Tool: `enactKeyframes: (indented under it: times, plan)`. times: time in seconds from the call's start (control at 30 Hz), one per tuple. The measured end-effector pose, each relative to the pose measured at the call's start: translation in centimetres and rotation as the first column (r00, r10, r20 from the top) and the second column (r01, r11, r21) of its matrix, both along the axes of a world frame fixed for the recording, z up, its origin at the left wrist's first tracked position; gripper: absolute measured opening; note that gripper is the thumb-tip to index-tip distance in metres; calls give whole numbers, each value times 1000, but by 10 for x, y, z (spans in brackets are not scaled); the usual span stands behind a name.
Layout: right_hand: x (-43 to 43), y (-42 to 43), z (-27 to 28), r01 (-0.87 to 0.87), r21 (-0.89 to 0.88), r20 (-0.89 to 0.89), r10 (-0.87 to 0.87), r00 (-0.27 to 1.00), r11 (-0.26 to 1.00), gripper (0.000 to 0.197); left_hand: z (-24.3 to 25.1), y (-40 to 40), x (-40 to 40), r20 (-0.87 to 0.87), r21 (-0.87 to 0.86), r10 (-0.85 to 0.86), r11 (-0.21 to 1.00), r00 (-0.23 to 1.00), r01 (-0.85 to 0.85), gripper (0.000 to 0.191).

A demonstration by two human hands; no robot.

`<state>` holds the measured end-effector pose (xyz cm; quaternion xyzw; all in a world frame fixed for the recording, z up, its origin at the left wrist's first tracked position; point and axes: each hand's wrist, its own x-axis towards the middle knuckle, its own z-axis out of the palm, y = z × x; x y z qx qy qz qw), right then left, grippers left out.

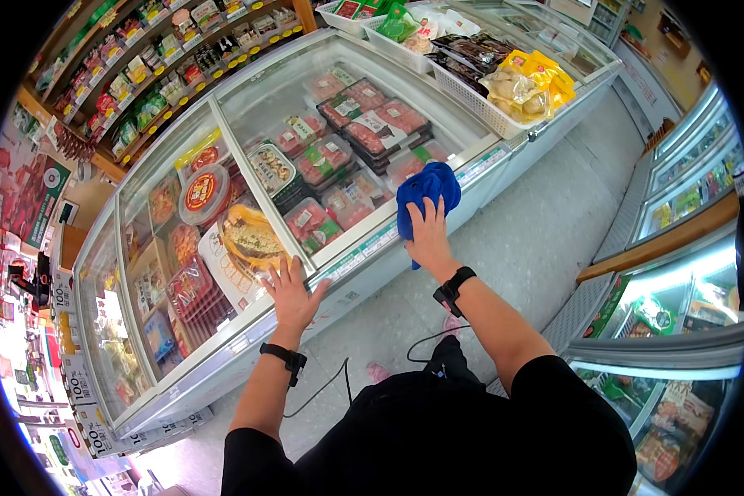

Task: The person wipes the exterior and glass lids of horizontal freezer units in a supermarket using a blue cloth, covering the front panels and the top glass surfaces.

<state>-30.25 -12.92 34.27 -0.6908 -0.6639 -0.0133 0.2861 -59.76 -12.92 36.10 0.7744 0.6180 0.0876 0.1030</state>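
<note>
A bunched blue cloth (431, 186) lies at the front rim of the chest freezer (359, 251), on the lid's right part. My right hand (431, 239) presses and grips it from above, fingers spread over the folds. My left hand (293, 291) holds nothing; its fingers are apart and rest on the front edge of the glass lid near the dividing frame bar (248, 170). Under the glass sit trays of packed meat (387, 127), a round tub with a red label (204, 193) and a yellow-edged pack (251, 235).
White plastic baskets (477, 105) stand on the freezer's far right part, one holding yellow food bags (533, 80). Shelves of packaged goods (161, 68) rise behind. Lit glass-door refrigerators (663, 297) line the right side. A black cable (322, 390) hangs near my legs, above the tiled floor (533, 204).
</note>
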Motion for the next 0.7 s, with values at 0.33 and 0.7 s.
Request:
enactKeyframes:
  times: [0.33, 0.7]
  plan:
    - [-135, -46, 6, -351, -128, 0, 354, 935, 927, 55, 1, -4, -12, -245, 29, -135, 989, 960, 146, 103]
    - [54, 24, -6, 123, 180, -78, -110, 991, 976, 55, 6, -7, -7, -248, 12, -135, 990, 959, 143, 100]
